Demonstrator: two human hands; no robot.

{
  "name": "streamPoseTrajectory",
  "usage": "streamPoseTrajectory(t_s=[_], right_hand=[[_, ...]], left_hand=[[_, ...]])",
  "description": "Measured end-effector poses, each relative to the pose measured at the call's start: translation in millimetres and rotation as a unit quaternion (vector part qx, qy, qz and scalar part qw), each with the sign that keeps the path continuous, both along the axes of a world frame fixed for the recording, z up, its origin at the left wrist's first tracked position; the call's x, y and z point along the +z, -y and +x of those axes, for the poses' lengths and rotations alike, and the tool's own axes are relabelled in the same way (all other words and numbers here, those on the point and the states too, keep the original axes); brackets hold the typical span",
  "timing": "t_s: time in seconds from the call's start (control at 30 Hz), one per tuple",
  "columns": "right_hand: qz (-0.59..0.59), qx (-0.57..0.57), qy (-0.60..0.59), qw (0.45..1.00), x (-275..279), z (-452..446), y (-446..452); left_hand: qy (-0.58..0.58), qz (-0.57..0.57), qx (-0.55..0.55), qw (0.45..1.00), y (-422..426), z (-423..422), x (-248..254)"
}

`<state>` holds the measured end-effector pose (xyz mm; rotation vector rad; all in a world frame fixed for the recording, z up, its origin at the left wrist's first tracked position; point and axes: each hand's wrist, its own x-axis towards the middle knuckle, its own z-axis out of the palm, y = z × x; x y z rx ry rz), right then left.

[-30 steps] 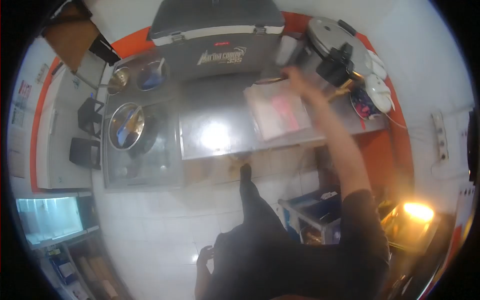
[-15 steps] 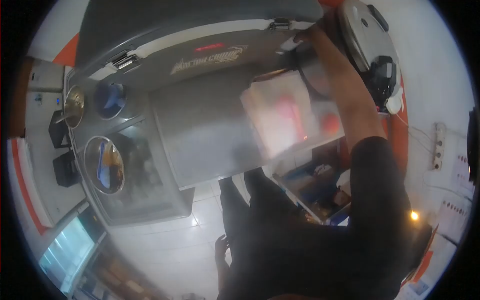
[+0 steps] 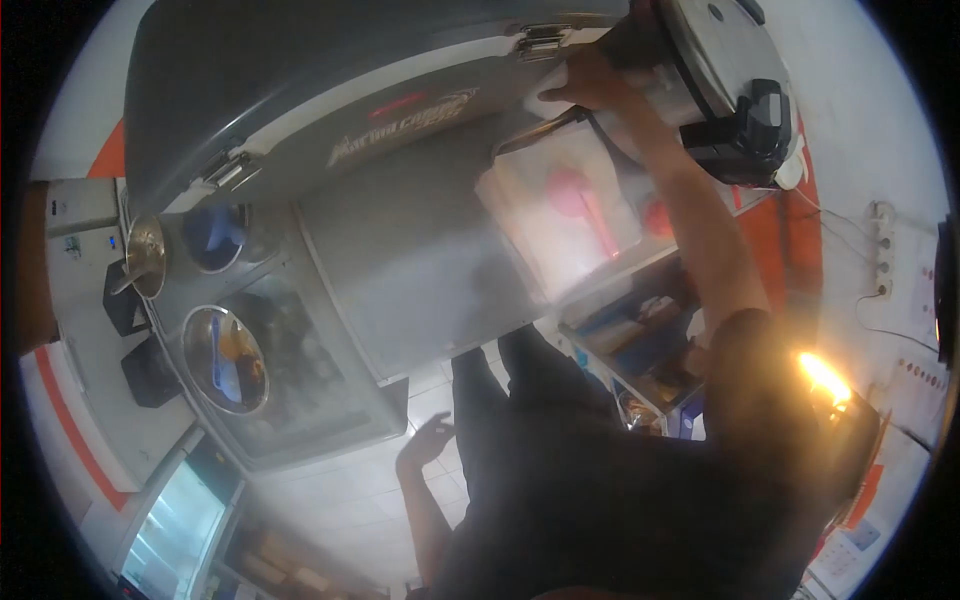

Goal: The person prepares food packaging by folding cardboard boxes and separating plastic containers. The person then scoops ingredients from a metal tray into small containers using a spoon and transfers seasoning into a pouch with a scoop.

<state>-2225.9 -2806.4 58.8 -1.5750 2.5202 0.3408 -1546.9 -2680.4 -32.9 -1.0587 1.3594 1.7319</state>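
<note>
Sitting well left of the left fingers [image 3: 437,430], a metal bowl [image 3: 195,345] holds a blue utensil [image 3: 225,372]. Those fingers hang loosely parted beside dark trousers [image 3: 480,395]. Left of the right fingers [image 3: 568,92] stands a grey cooler [image 3: 330,100]; just nearer the body, paper sheets [image 3: 560,250] on the tabletop [image 3: 400,250] carry a pink ladle [image 3: 572,195]. Blur hides whether the right fingers grasp anything. Right of them is a lidded cooker [image 3: 715,60].

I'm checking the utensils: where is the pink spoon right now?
In the head view, the pink spoon lies right of centre on the pale paper stack, below the right hand in the picture.
</note>
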Motion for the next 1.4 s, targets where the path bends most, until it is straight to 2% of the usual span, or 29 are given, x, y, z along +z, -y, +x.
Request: streamPoseTrajectory(t_s=[0.03, 0.07, 0.1, 0.13, 0.2, 0.23, 0.27, 0.33, 0.4, 0.47, 0.5, 0.57, 0.63, 0.7, 0.8, 0.9, 1.03, 1.1, 1.13, 1.2, 1.23, 1.27, 1.3, 1.33, 1.37, 1.4], right_hand=[[-0.003, -0.001, 0.002, 1.0, -5.4, -1.0, -7.6], [-0.192, -0.005, 0.068, 0.979, -11.6, -0.7, -17.1], [-0.373, -0.011, 0.133, 0.918, -18.7, 2.6, -26.3], [-0.38, -0.015, 0.135, 0.915, -23.9, 6.2, -33.2], [-0.436, -0.077, 0.206, 0.873, -28.4, 14.2, -47.4], [-0.462, -0.122, 0.247, 0.843, -20.2, 31.7, -52.7], [-0.469, -0.124, 0.247, 0.839, -38.1, 28.3, -58.0], [-0.501, -0.103, 0.354, 0.783, -92.4, 17.8, -68.3], [-0.518, -0.09, 0.392, 0.755, -103.2, 11.7, -67.8], [-0.449, -0.11, 0.472, 0.751, -125.9, -2.9, -66.6], [-0.415, -0.128, 0.473, 0.766, -126.8, -6.5, -65.1], [-0.387, -0.149, 0.499, 0.761, -154.3, -18.3, -58.8], [-0.356, -0.169, 0.525, 0.754, -153.8, -17.5, -58.7], [-0.36, -0.124, 0.49, 0.784, -138.4, -19.2, -60.4], [-0.399, -0.151, 0.461, 0.778, -163.1, -15.6, -63.1], [-0.412, -0.19, 0.487, 0.747, -114.8, 1.4, -77.8], [-0.381, -0.185, 0.452, 0.785, -65.7, 38.5, -110.6], [-0.363, -0.239, 0.545, 0.718, -24.5, 66.8, -128.6], [-0.358, -0.235, 0.547, 0.719, -9.7, 80.2, -135.5], [-0.353, -0.156, 0.555, 0.737, 21.7, 104.7, -147.2], [-0.315, -0.166, 0.565, 0.744, 45.2, 117.8, -150.8], [-0.319, -0.159, 0.565, 0.744, 60.7, 129.8, -152.0], [-0.298, -0.111, 0.585, 0.746, 74.1, 141.9, -153.4], [-0.277, -0.065, 0.603, 0.746, 90.2, 154.0, -154.9], [-0.256, 0.009, 0.536, 0.805, 111.4, 163.1, -154.6], [-0.264, 0.011, 0.535, 0.802, 127.6, 170.8, -154.7]], left_hand=[[-0.017, -0.036, -0.055, 0.998, 32.2, -44.7, 40.4], [-0.103, -0.022, -0.029, 0.994, 41.1, -51.0, 16.8], [-0.146, -0.07, -0.037, 0.986, 63.9, -88.4, 32.6], [-0.169, -0.102, -0.013, 0.98, 93.2, -147.6, 80.4], [-0.281, -0.14, 0.058, 0.948, 119.8, -208.8, 33.8], [-0.328, -0.109, 0.151, 0.926, 131.2, -250.4, 28.9], [-0.313, -0.145, 0.131, 0.93, 146.1, -292.8, 20.6], [-0.309, -0.184, 0.118, 0.926, 169.7, -372.1, 15.0], [-0.316, -0.191, 0.123, 0.921, 180.2, -426.2, 4.2], [-0.307, -0.236, 0.129, 0.913, 184.1, -457.4, -32.3], [-0.304, -0.241, 0.12, 0.914, 182.6, -465.5, -26.1], [-0.302, -0.221, 0.103, 0.922, 173.0, -472.2, -2.7], [-0.282, -0.218, 0.08, 0.931, 165.0, -460.6, -0.9], [-0.271, -0.218, 0.067, 0.935, 159.2, -449.5, 2.1], [-0.267, -0.195, 0.094, 0.939, 150.1, -422.9, 10.8], [-0.25, -0.19, 0.073, 0.947, 143.0, -406.3, 36.0], [-0.304, -0.227, 0.077, 0.922, 135.3, -389.2, 70.1], [-0.381, -0.336, 0.001, 0.861, 139.1, -389.9, 109.9], [-0.379, -0.337, 0.006, 0.862, 141.4, -386.4, 124.9], [-0.438, -0.366, 0.022, 0.821, 146.2, -379.6, 153.7], [-0.439, -0.37, 0.022, 0.819, 148.4, -373.5, 167.6], [-0.487, -0.354, 0.054, 0.797, 151.1, -368.0, 181.9], [-0.534, -0.337, 0.084, 0.771, 151.7, -361.1, 199.5], [-0.537, -0.342, 0.079, 0.767, 150.5, -348.2, 223.5], [-0.539, -0.377, 0.007, 0.753, 150.1, -331.7, 252.8], [-0.538, -0.409, -0.065, 0.734, 150.0, -317.6, 284.8]])
